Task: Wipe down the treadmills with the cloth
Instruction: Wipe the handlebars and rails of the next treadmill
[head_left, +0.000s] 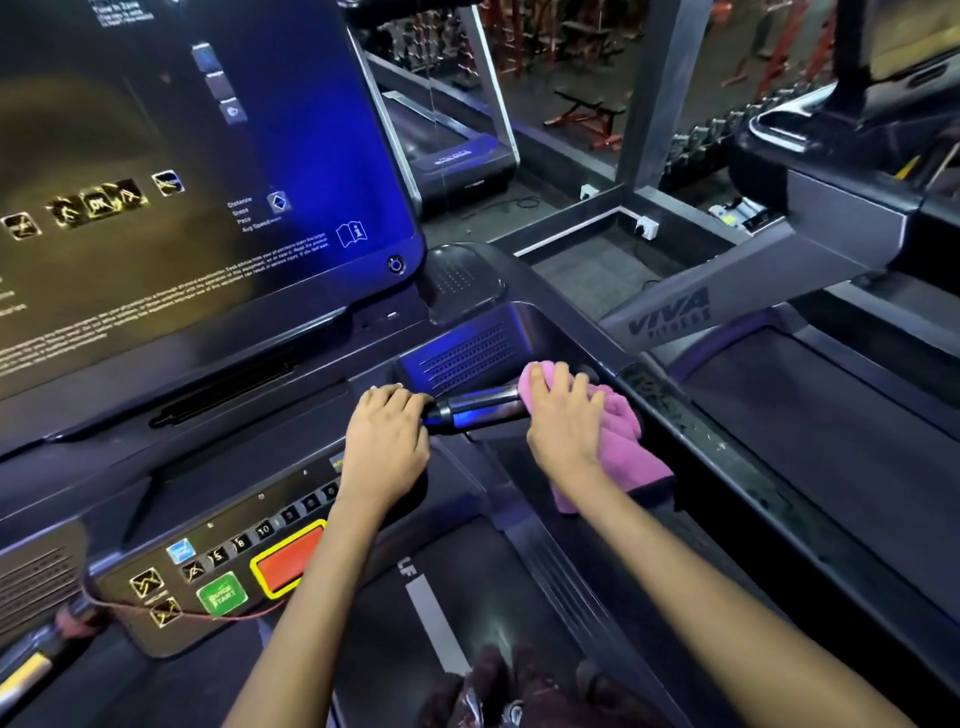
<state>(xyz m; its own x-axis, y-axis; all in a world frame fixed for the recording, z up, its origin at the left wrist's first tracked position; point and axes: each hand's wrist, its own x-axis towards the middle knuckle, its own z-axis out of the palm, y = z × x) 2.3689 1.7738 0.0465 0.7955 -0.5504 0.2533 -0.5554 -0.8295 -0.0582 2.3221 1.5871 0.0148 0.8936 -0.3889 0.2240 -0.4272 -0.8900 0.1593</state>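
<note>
Treadmill console (218, 561) with red stop button (288, 558) at left. Left hand (387, 441) curled over the handlebar grip (480, 408). Right hand (563, 415) clamping pink cloth (618, 447) around the grip's end. Risk: forearm brushing buttons, possibly starting the belt.

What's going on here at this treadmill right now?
A person stands on a treadmill and is wiping its chrome handlebar with a pink cloth. The right hand presses the cloth around the bar's right end, with the rest of the cloth hanging below. The left hand grips the bar's left end, beside the button console. The big display screen above is lit.
</note>
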